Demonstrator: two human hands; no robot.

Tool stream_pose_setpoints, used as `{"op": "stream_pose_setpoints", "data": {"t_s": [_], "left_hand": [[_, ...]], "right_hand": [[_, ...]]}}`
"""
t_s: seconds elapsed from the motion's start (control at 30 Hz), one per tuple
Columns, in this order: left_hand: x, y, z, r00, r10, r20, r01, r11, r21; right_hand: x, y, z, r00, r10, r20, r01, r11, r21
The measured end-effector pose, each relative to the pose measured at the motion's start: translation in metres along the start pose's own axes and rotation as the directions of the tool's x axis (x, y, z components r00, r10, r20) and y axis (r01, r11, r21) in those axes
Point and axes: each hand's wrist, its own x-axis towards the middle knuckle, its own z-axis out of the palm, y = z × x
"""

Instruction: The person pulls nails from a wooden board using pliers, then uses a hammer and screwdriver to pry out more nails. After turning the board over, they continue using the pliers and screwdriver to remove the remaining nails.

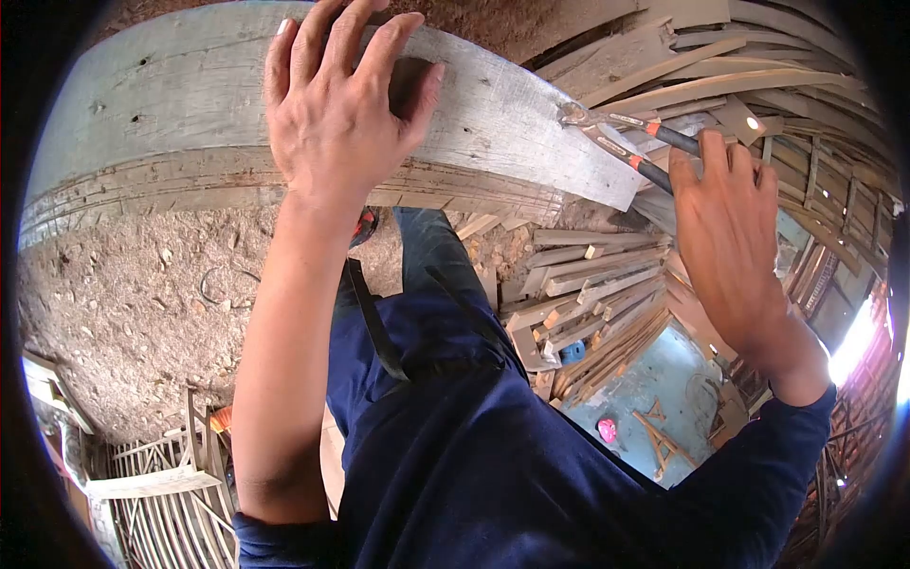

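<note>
A long, weathered grey board (199, 114) runs across the top of the head view, with small dark holes in its face. My left hand (332, 114) lies on it, fingers spread and nothing in them. At the board's right end, my right hand (725, 204) is wrapped round the dark grips of a pair of pincers (616, 144) with orange bands on the handles. The pincers' jaws touch the board's surface near its upper right edge. Whether the jaws hold anything is too small to make out.
Stacked wooden strips (758, 71) fill the upper right. Short timber offcuts (597, 275) lie below the board's right end, near a light blue floor patch (664, 370) with a pink object (607, 431). Wood chips cover the ground (133, 294) at left. A slatted wooden frame (161, 484) stands lower left.
</note>
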Motion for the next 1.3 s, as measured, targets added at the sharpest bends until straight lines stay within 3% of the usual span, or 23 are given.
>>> {"op": "stream_pose_setpoints", "data": {"t_s": [0.2,0.57,0.67,0.87,1.07,1.13,1.3], "left_hand": [[0.001,0.003,-0.001,0.999,-0.025,0.023,0.025,1.000,-0.006],[0.001,0.003,-0.003,0.999,-0.023,0.022,0.023,1.000,-0.001],[0.004,0.004,-0.009,0.996,-0.014,0.084,0.011,0.999,0.033],[0.001,0.001,-0.003,1.000,-0.012,0.021,0.012,1.000,-0.009],[0.003,0.004,-0.010,0.996,-0.021,0.089,0.019,0.999,0.027],[0.000,0.001,-0.002,1.000,-0.010,-0.003,0.010,1.000,-0.026],[0.000,0.002,-0.001,0.999,-0.035,0.009,0.035,0.998,-0.049]], "right_hand": [[0.013,0.002,-0.016,0.998,-0.020,0.056,0.019,1.000,0.019],[0.022,0.027,-0.012,0.985,-0.171,-0.035,0.174,0.976,0.129],[0.022,0.030,-0.012,0.984,-0.175,0.040,0.169,0.978,0.123],[0.022,0.011,-0.013,0.992,-0.120,-0.041,0.117,0.990,-0.079],[0.023,0.018,-0.017,0.991,-0.123,0.050,0.124,0.992,-0.022],[0.024,0.017,-0.020,0.988,-0.135,0.071,0.137,0.990,-0.018],[0.022,0.017,-0.020,0.988,-0.142,0.054,0.142,0.990,0.005]]}}
